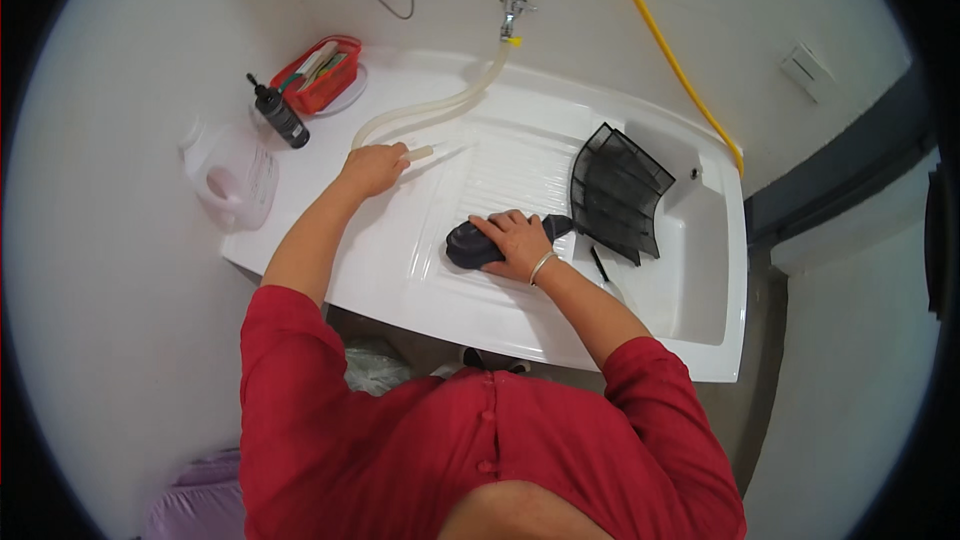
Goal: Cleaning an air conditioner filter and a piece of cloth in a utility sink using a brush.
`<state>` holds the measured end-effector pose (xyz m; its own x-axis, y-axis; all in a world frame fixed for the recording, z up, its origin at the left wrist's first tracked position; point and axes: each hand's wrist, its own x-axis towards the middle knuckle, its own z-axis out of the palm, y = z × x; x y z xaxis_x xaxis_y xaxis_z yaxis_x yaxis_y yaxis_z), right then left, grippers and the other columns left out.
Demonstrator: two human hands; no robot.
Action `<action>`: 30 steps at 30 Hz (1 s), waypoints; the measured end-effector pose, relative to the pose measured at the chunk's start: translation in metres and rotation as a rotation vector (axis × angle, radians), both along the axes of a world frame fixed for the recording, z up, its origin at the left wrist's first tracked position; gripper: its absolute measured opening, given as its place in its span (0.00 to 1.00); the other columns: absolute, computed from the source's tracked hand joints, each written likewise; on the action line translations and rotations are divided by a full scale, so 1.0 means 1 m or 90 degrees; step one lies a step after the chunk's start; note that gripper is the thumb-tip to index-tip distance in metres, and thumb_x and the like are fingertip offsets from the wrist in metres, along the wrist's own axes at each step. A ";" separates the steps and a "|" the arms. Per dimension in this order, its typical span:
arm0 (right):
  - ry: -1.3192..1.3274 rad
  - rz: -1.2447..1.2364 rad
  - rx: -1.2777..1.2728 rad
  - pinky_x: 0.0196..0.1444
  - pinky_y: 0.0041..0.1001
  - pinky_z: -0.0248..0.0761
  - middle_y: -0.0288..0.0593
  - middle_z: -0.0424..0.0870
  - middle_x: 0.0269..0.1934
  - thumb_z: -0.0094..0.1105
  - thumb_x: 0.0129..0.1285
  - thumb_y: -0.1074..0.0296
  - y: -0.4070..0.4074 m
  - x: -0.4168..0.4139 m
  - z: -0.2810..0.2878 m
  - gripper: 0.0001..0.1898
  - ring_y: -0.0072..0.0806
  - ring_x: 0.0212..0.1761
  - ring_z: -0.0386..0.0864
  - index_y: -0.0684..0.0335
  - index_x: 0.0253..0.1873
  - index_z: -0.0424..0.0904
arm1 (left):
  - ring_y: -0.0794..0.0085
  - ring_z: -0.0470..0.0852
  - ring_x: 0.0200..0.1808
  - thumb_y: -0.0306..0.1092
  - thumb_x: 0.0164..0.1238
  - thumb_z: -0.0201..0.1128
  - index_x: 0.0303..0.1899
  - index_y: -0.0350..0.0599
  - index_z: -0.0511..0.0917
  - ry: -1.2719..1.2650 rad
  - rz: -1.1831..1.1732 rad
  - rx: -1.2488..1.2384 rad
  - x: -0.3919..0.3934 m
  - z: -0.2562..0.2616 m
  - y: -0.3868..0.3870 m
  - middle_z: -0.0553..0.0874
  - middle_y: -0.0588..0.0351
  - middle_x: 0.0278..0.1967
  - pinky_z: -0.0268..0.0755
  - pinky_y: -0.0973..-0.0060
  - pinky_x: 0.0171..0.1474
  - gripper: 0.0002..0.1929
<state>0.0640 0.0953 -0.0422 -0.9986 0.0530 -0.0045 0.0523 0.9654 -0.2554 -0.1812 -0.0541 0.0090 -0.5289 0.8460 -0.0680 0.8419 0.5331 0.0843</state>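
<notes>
My left hand grips a translucent hose close to its free end. A thin stream of water seems to leave the hose tip toward the ribbed washboard of the white laundry sink. My right hand presses on a dark wad of what looks like cloth, lying on the lower part of the ribs. Part of the wad is hidden under my palm, and its narrow end points right. Just beyond that end, several black mesh filter screens lean over the basin edge. A black-bristled brush lies below them.
The hose hangs from a wall tap. Along the left stand a red plastic basket, a black pump bottle and a translucent jug. The deep basin is at right; a yellow hose runs down the wall.
</notes>
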 end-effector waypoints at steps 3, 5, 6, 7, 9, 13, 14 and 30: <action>0.072 -0.055 -0.131 0.42 0.37 0.71 0.45 0.76 0.41 0.64 0.51 0.56 0.005 -0.012 0.004 0.36 0.42 0.44 0.74 0.46 0.66 0.57 | 0.56 0.80 0.41 0.42 0.64 0.51 0.45 0.49 0.75 0.013 0.023 0.018 -0.001 0.006 -0.012 0.83 0.50 0.37 0.70 0.58 0.44 0.13; 0.133 -0.109 -0.222 0.39 0.39 0.72 0.46 0.76 0.41 0.62 0.52 0.57 -0.005 -0.016 0.013 0.33 0.43 0.42 0.75 0.46 0.63 0.60 | 0.57 0.80 0.42 0.41 0.63 0.53 0.42 0.49 0.76 0.006 0.005 -0.033 0.003 0.014 -0.017 0.83 0.51 0.37 0.69 0.58 0.45 0.11; 0.130 -0.108 -0.235 0.39 0.39 0.72 0.46 0.76 0.41 0.62 0.52 0.57 -0.021 -0.018 0.021 0.33 0.43 0.42 0.75 0.46 0.63 0.60 | 0.57 0.80 0.42 0.41 0.63 0.53 0.42 0.49 0.76 0.005 0.008 -0.045 0.001 0.014 -0.024 0.83 0.51 0.37 0.69 0.58 0.45 0.11; 0.157 -0.062 -0.227 0.38 0.39 0.72 0.47 0.76 0.40 0.62 0.51 0.58 -0.040 -0.023 0.029 0.32 0.43 0.41 0.75 0.46 0.62 0.62 | 0.57 0.80 0.41 0.41 0.62 0.54 0.41 0.49 0.77 0.029 -0.017 -0.060 -0.002 0.014 -0.030 0.83 0.52 0.36 0.69 0.59 0.44 0.11; 0.144 0.016 -0.200 0.38 0.38 0.71 0.47 0.75 0.41 0.62 0.48 0.60 -0.085 -0.039 0.034 0.30 0.41 0.42 0.74 0.44 0.60 0.65 | 0.58 0.80 0.40 0.40 0.60 0.55 0.39 0.50 0.78 0.055 -0.050 -0.076 -0.009 0.012 -0.037 0.83 0.52 0.34 0.69 0.60 0.44 0.10; 0.188 0.203 -0.038 0.52 0.55 0.57 0.46 0.64 0.61 0.51 0.56 0.64 -0.165 -0.062 -0.029 0.27 0.41 0.65 0.57 0.36 0.62 0.64 | 0.59 0.80 0.37 0.39 0.57 0.58 0.38 0.51 0.78 0.131 -0.150 -0.079 -0.031 -0.003 -0.037 0.81 0.54 0.30 0.69 0.62 0.42 0.09; 0.225 0.219 -0.027 0.54 0.55 0.56 0.46 0.64 0.60 0.50 0.57 0.65 -0.168 -0.068 -0.037 0.26 0.41 0.65 0.57 0.35 0.62 0.64 | 0.60 0.79 0.37 0.39 0.57 0.59 0.38 0.51 0.78 0.145 -0.166 -0.059 -0.039 -0.006 -0.039 0.81 0.54 0.29 0.68 0.63 0.42 0.08; 0.227 -0.114 -0.049 0.38 0.45 0.66 0.45 0.72 0.39 0.65 0.42 0.62 -0.145 -0.148 0.009 0.27 0.42 0.40 0.72 0.40 0.53 0.74 | 0.60 0.80 0.37 0.37 0.56 0.61 0.37 0.49 0.79 0.197 -0.271 0.093 -0.131 0.012 -0.020 0.81 0.54 0.29 0.68 0.63 0.41 0.08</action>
<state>-0.0836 -0.0494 -0.0328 -0.9130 0.2398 0.3300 0.1136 0.9265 -0.3588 -0.3118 -0.0737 0.0210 -0.1144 0.9786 0.1708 0.9778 0.1413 -0.1546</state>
